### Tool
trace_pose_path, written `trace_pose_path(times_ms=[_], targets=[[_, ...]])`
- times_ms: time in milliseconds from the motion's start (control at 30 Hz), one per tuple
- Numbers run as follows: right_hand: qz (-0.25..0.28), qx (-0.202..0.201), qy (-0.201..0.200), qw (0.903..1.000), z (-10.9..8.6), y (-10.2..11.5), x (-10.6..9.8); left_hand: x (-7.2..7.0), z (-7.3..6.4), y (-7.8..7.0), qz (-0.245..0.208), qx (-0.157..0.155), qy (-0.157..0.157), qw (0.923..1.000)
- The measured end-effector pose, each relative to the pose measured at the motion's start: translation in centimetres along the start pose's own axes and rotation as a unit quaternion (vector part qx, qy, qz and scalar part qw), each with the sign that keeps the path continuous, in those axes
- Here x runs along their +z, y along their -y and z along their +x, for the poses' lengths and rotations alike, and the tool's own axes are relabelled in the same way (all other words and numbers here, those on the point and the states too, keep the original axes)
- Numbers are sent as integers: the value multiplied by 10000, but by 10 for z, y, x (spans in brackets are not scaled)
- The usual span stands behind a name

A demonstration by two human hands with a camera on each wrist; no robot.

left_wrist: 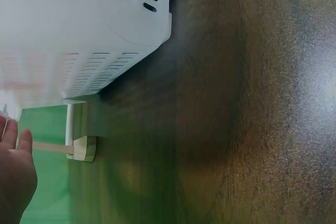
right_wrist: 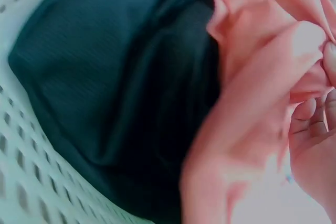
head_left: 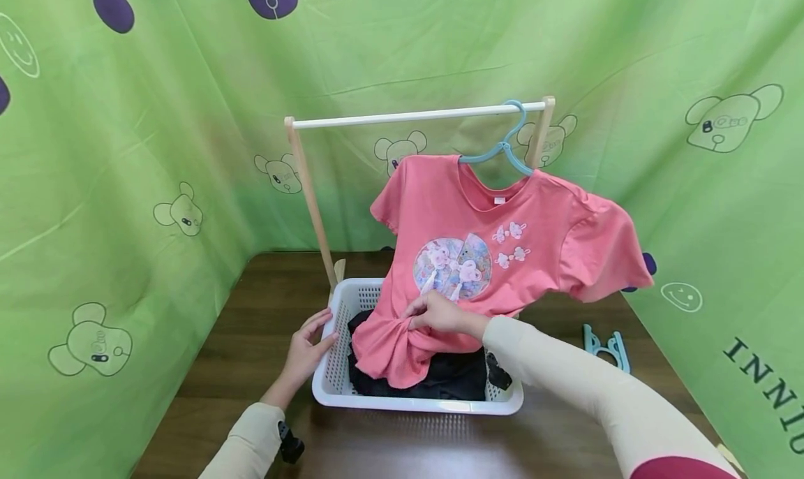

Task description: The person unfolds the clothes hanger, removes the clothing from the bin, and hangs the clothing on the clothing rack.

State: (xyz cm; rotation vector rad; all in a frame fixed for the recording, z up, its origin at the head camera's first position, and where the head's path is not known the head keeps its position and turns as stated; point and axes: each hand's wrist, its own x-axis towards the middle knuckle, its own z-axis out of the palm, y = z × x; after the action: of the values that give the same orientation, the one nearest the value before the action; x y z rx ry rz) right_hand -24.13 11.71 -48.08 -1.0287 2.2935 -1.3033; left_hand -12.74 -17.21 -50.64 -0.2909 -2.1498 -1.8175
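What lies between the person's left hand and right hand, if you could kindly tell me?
In the head view, between the left hand and right hand lie the left side of the white basket, black cloth and the pink shirt's gathered lower part.

The dark brown wood-grain surface [head_left: 216, 346] carries a white perforated plastic basket [head_left: 417, 404], a garment rack [head_left: 402, 118] behind it, and a blue folding hanger [head_left: 620, 352] at right.

The head camera looks forward and down; nearer wrist views share the basket [head_left: 414, 404].
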Motion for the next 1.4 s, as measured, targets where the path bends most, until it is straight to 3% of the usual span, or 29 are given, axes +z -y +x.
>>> trace_pose_path(times_ms=[133,333,500,700,833,1067,1267,1400], targets=[[127,227,-328,9991,-1,17,-19,0,0,1,-62,22,-13,10000],[956,831,-693,9895,0,25,-47,0,-2,0,-81,14,-53,10000],[1376,874,-1080,9807,-1,28,-69,-1,-1,0,30,71,-60,10000],[1480,903,-1737,9694,0,33,-92,0,-1,-2,230,22,-58,9997],[1326,724,-2254,9625,2,34,-111,0,-1,-3,309,19,-44,9995],[449,707,-3117,9465,1,38,-145,0,-2,-4,336,20,-64,9994],[496,829,-3803,9198,0,38,-162,0,-3,-2,308,99,-98,9994],[488,913,-3992,9110,1,34,-166,-1,-2,0,325,233,-121,9991]])
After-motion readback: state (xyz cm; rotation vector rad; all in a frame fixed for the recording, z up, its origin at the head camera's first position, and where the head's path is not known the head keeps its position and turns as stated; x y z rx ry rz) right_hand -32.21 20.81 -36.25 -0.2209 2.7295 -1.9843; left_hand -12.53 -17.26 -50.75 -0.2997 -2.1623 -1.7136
